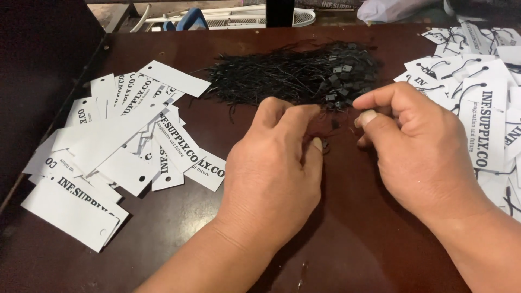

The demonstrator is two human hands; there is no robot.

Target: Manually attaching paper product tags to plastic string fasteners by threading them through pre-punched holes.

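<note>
My left hand hovers over the middle of a dark brown table, thumb and fingers pinched on a thin black string fastener. My right hand is beside it, fingertips curled toward the same spot; whether it also touches the fastener is hidden. Just beyond both hands lies a heap of black string fasteners with small square clasps. A spread of white rectangular paper tags, each with a punched hole and dark print, lies to the left.
At the right edge lies a second pile of white tags with black strings threaded through them. Beyond the table's far edge sit a white rack and a pale plastic bag. The table's left edge borders a dark surface.
</note>
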